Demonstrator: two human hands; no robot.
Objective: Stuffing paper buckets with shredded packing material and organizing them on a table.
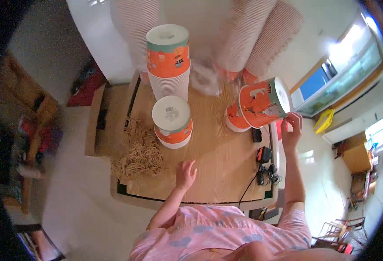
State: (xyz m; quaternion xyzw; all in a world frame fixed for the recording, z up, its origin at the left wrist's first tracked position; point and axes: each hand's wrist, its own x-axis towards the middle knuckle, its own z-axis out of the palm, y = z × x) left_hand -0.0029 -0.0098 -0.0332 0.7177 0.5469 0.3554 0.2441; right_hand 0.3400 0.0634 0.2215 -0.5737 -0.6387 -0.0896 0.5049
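Orange-and-white printed paper cups (261,104); tan rubber bands (141,152); pink heart-patterned shirt (226,235).

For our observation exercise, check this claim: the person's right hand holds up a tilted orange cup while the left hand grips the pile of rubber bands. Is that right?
Not quite. In the head view, the right hand does hold up the tilted orange cup, but the left hand rests flat on the bare table, beside the rubber bands, not gripping them.
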